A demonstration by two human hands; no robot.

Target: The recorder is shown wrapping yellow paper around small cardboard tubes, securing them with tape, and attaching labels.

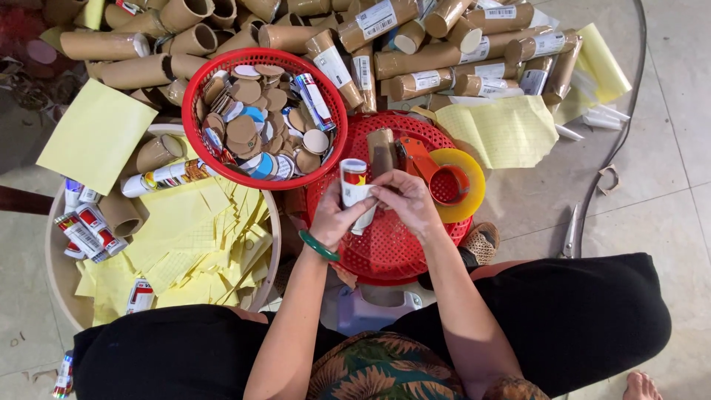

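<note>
The printed tube (353,191) is a short cardboard cylinder wrapped in a white label with red and yellow patches. It stands roughly upright, tilted slightly, above the upturned red perforated basket (385,244). Its lower part is covered; its upper end is exposed. A bare brown cardboard tube (382,150) stands just beside it.

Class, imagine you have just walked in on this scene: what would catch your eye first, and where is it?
Most striking is the round red basket upper left of centre, heaped with brown cardboard discs. Just below it, at centre, the left hand and right hand together hold a printed tube over an upturned red basket. Along the top lies a pile of brown cardboard tubes, and yellow paper scraps fill a round tray lower left.
</note>
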